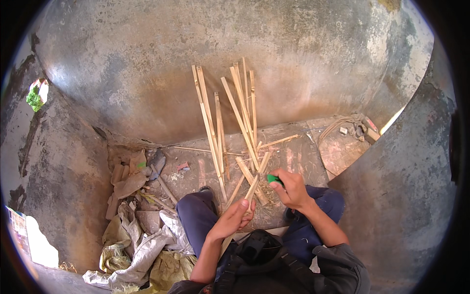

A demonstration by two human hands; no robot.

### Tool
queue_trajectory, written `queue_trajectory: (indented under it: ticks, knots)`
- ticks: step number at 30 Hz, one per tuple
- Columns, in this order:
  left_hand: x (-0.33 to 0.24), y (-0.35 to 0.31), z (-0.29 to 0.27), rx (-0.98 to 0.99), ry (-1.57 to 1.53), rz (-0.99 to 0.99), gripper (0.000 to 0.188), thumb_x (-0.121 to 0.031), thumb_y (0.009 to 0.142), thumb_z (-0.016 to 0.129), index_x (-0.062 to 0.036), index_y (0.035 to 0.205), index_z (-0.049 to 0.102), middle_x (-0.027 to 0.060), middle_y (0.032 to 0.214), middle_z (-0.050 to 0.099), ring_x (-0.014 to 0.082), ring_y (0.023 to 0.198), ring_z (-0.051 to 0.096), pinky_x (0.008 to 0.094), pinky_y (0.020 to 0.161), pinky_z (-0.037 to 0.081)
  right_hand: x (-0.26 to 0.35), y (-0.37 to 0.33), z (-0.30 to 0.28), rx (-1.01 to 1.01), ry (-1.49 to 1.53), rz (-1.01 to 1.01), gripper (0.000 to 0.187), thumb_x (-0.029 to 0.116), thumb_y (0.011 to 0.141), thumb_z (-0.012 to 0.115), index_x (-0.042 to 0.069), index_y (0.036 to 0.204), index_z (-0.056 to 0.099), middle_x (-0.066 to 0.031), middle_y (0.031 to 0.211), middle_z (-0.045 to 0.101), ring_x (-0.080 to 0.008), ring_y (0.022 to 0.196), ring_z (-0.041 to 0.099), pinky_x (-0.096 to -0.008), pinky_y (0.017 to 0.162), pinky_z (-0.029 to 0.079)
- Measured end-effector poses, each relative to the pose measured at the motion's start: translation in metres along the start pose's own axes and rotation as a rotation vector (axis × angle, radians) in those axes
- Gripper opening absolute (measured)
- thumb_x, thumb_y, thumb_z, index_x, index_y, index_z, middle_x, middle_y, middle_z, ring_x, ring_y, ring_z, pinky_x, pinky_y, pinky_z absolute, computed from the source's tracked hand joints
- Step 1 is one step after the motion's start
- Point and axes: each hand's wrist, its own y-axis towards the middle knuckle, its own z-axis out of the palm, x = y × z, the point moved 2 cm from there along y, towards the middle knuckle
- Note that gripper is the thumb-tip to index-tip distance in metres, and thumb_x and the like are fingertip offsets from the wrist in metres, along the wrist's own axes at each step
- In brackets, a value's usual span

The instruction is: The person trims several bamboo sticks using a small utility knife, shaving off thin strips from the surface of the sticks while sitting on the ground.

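My left hand (235, 219) is closed around a pale bamboo strip (254, 186), which slants up and away from me between my knees. Just right of the strip, my right hand (293, 190) grips a small green object (274, 180); the fingers cover much of it, and I cannot make out any blade. Beneath the held strip a thicker bamboo piece (245, 169) lies at a slant on the floor, among thin shavings (268, 205). Several long bamboo strips (207, 120) lean against the wall ahead, their lower ends on the floor.
Crumpled sacks (142, 252) lie by my left leg. Beyond them are broken clay pieces (123, 182) and a wooden handle (165, 185). A loop of wire or cord (330, 128) and rubble sit at the far right. A worn wall (161, 63) stands ahead.
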Motion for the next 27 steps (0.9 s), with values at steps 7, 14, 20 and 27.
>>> queue_trajectory:
  ticks: [7, 14, 20, 27]
  knots:
    - [-0.016, -0.001, 0.016, -0.089, 0.100, 0.184, 0.043, -0.046, 0.121, 0.037, -0.0074, 0.121, 0.056, -0.0052, 0.078, 0.042, 0.0036, 0.061, 0.033, 0.0218, 0.053, 0.027, 0.015, -0.003, 0.015, 0.002, -0.146, -0.174, 0.024, 0.027, 0.100, 0.076, 0.005, 0.110, 0.073, -0.0101, 0.086, 0.069, -0.0307, 0.071, 0.073, -0.0404, 0.061, 0.055]
    - [-0.020, 0.000, 0.025, -0.259, 0.265, 0.267, 0.035, -0.037, 0.122, 0.041, -0.0070, 0.110, 0.055, -0.0051, 0.074, 0.040, 0.0047, 0.063, 0.034, 0.0237, 0.057, 0.031, 0.019, -0.004, 0.013, -0.017, -0.181, -0.177, 0.024, 0.025, 0.098, 0.078, 0.006, 0.111, 0.074, -0.0086, 0.086, 0.069, -0.0292, 0.070, 0.073, -0.0395, 0.059, 0.055]
    - [-0.024, -0.004, 0.026, -0.404, 0.451, 0.218, 0.038, -0.035, 0.120, 0.046, -0.0010, 0.107, 0.059, 0.0038, 0.076, 0.056, 0.0126, 0.069, 0.055, 0.0327, 0.065, 0.046, 0.026, 0.001, 0.014, -0.072, -0.189, -0.177, 0.025, 0.026, 0.097, 0.080, 0.003, 0.105, 0.074, -0.0105, 0.083, 0.071, -0.0317, 0.067, 0.072, -0.0388, 0.057, 0.054]
    - [-0.017, -0.001, 0.024, -0.407, 0.454, 0.224, 0.038, -0.034, 0.120, 0.045, -0.0020, 0.105, 0.058, 0.0023, 0.071, 0.052, 0.0125, 0.065, 0.051, 0.0332, 0.061, 0.043, 0.024, 0.002, 0.009, -0.071, -0.283, -0.163, 0.025, 0.028, 0.095, 0.081, 0.006, 0.107, 0.076, -0.0079, 0.089, 0.075, -0.0270, 0.071, 0.075, -0.0379, 0.059, 0.056]
